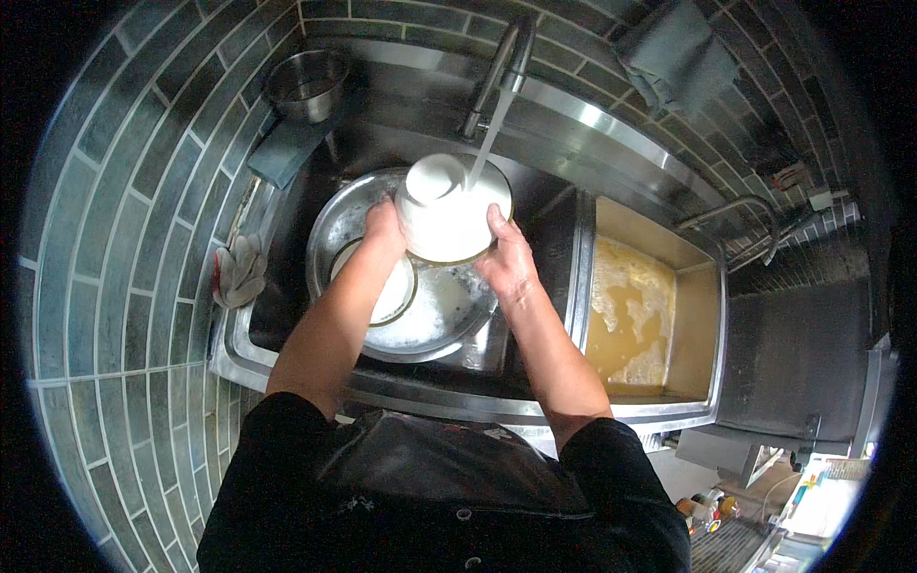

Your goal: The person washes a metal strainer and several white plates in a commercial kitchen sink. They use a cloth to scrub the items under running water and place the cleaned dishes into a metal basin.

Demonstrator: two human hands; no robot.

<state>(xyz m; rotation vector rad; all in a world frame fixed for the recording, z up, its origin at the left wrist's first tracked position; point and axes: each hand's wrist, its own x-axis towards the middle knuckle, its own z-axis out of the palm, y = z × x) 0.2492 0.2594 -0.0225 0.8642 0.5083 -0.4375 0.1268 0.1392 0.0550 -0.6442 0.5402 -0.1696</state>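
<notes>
Water runs from the metal faucet (517, 68) onto a white plate (458, 233) at the middle of the view. My right hand (510, 254) grips the plate's right edge, thumb on top. A small white bowl or cup (435, 179) overlaps the plate's upper left. My left hand (387, 228) is at the left side of both; its fingers are partly hidden, and how the two pieces are held together cannot be told. Beneath them a large round metal basin (458, 315) sits in the sink. Another white dish with a dark rim (394, 297) lies in it, partly behind my left forearm.
A second sink basin (695, 308) at the right holds cloudy yellowish water with foam. A metal bowl (308, 89) and a folded cloth (286, 154) are at the back left. Gloves (242, 272) lie on the left rim. Tiled walls stand left and behind.
</notes>
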